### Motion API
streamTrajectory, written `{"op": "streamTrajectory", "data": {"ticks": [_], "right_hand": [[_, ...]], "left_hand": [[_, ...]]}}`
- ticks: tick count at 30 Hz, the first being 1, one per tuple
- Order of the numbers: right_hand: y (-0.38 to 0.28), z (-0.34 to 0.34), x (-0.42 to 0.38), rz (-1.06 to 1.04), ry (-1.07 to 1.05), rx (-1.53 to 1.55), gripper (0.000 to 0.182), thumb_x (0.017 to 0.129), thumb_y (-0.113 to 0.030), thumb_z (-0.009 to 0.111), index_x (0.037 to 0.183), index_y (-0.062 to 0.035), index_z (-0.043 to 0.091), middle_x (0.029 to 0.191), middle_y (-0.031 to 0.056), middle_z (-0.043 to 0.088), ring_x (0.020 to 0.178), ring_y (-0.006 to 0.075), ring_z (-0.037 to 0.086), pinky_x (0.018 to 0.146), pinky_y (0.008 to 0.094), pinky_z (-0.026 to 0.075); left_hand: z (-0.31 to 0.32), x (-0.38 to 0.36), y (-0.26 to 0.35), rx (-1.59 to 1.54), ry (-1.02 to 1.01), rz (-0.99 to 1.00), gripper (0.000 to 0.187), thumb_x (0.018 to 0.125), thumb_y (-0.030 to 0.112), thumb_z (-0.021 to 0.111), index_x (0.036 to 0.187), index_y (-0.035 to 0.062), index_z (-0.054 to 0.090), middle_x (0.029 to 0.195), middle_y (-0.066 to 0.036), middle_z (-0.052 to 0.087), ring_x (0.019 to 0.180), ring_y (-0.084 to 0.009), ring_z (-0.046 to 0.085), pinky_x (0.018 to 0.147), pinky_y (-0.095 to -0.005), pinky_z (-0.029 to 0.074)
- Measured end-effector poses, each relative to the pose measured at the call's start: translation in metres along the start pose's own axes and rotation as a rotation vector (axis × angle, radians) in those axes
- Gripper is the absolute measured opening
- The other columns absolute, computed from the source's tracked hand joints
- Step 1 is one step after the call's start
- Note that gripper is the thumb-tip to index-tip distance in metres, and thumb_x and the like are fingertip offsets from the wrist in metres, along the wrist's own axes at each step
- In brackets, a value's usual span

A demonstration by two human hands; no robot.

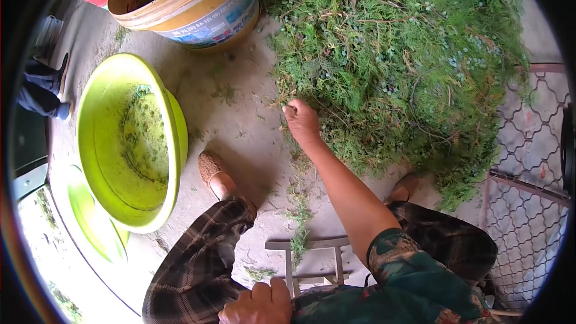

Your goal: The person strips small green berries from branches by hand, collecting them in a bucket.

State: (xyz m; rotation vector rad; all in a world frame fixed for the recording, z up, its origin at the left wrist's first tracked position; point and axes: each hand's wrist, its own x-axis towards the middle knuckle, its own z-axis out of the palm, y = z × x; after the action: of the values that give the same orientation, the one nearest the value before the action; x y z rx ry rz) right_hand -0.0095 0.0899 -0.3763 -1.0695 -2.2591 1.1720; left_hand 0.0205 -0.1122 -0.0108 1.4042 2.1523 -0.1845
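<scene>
My right hand (302,121) reaches forward to the near left edge of a large heap of green conifer cuttings (390,66). Its fingers are pinched together; a small brownish bit shows at the fingertips, too small to name. Pale bluish seed cones (471,63) are scattered through the cuttings. Close to my body, my left hand (258,305) is curled with its knuckles up, by my plaid-trousered left thigh. Whatever lies under those fingers is hidden. A thin trail of loose green sprigs (299,219) runs along the floor between my feet.
On the left, a yellow-green basin (123,174) with green bits inside stands tilted, another yellow-green basin (87,210) beside it. A large yellow bucket (240,21) stands ahead. A low wooden stool frame (306,244) is below me, wire mesh (528,120) at right. Another person's legs (42,90) show far left.
</scene>
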Motion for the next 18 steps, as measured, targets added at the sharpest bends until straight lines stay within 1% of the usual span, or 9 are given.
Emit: {"op": "streamTrajectory", "data": {"ticks": [1,2,4,8,10,11,13,16,18], "right_hand": [[-0.008,0.003,0.008,0.068,-0.05,-0.05,0.017,0.083,-0.019,0.059,0.081,-0.0031,0.054,0.07,0.0183,0.062,0.063,0.0354,0.06,0.058,0.0438,0.048],[-0.007,0.008,0.015,0.069,-0.05,-0.045,0.017,0.083,-0.019,0.059,0.081,-0.0031,0.054,0.07,0.0183,0.062,0.063,0.0354,0.06,0.058,0.0438,0.048],[-0.004,0.017,0.022,0.007,-0.242,-0.422,0.015,0.082,-0.018,0.057,0.085,-0.0035,0.054,0.071,0.017,0.063,0.065,0.0344,0.061,0.057,0.0437,0.048],[0.013,0.028,0.017,0.056,-0.339,-0.453,0.018,0.082,-0.019,0.056,0.091,-0.0032,0.052,0.068,0.0177,0.062,0.063,0.0321,0.061,0.059,0.0422,0.05],[0.033,0.03,0.007,0.187,-0.16,0.206,0.018,0.082,-0.019,0.055,0.094,-0.0054,0.052,0.07,0.0161,0.062,0.059,0.0279,0.059,0.059,0.0409,0.052],[0.02,0.012,0.004,0.187,-0.161,0.199,0.018,0.082,-0.019,0.055,0.094,-0.0054,0.052,0.07,0.0161,0.062,0.059,0.0279,0.059,0.059,0.0409,0.052],[-0.007,-0.029,-0.005,0.861,-0.273,1.2,0.015,0.083,-0.022,0.052,0.087,-0.0081,0.054,0.077,0.0115,0.061,0.064,0.0217,0.058,0.063,0.0393,0.053],[-0.024,-0.041,-0.017,0.87,-0.202,1.426,0.015,0.084,-0.023,0.049,0.082,-0.0087,0.053,0.081,0.0083,0.058,0.07,0.019,0.057,0.067,0.0394,0.053],[-0.046,-0.03,-0.015,0.918,-0.291,1.441,0.015,0.085,-0.021,0.046,0.08,-0.0069,0.05,0.076,0.0079,0.055,0.071,0.017,0.054,0.075,0.0401,0.053]], "left_hand": [[0.0,0.001,-0.001,-0.011,0.001,-0.017,0.004,0.078,0.015,0.054,0.082,0.0138,0.053,0.067,-0.001,0.048,0.053,-0.0148,0.056,0.041,-0.0283,0.046],[0.0,0.001,-0.003,-0.024,0.002,-0.034,0.005,0.078,0.015,0.054,0.083,0.0137,0.053,0.067,-0.001,0.048,0.053,-0.0145,0.056,0.041,-0.0282,0.045],[0.0,0.003,-0.004,-0.017,0.004,-0.041,0.006,0.078,0.015,0.054,0.084,0.0136,0.054,0.067,-0.001,0.048,0.054,-0.0142,0.056,0.041,-0.0279,0.045],[-0.004,0.004,-0.007,0.001,-0.005,-0.043,0.005,0.078,0.014,0.054,0.083,0.014,0.053,0.067,-0.001,0.047,0.053,-0.0135,0.055,0.04,-0.0274,0.044],[-0.003,0.003,-0.007,-0.003,0.008,-0.043,0.004,0.078,0.014,0.054,0.082,0.0143,0.052,0.067,-0.001,0.047,0.053,-0.0135,0.054,0.04,-0.0274,0.044],[-0.003,0.002,-0.006,-0.006,0.016,-0.04,0.004,0.079,0.014,0.054,0.081,0.0146,0.051,0.067,-0.001,0.046,0.053,-0.0134,0.054,0.04,-0.0274,0.044],[-0.002,0.0,-0.005,-0.004,0.024,-0.033,0.003,0.078,0.014,0.054,0.08,0.0147,0.051,0.066,-0.001,0.046,0.053,-0.0135,0.054,0.041,-0.0274,0.044],[-0.002,-0.003,-0.002,0.005,0.03,-0.026,0.004,0.078,0.014,0.054,0.079,0.0148,0.05,0.066,-0.001,0.046,0.053,-0.014,0.054,0.041,-0.0277,0.044],[-0.004,-0.004,0.0,0.006,0.034,-0.028,0.004,0.077,0.015,0.054,0.078,0.0148,0.049,0.066,-0.002,0.047,0.053,-0.0143,0.055,0.041,-0.0279,0.044]]}}
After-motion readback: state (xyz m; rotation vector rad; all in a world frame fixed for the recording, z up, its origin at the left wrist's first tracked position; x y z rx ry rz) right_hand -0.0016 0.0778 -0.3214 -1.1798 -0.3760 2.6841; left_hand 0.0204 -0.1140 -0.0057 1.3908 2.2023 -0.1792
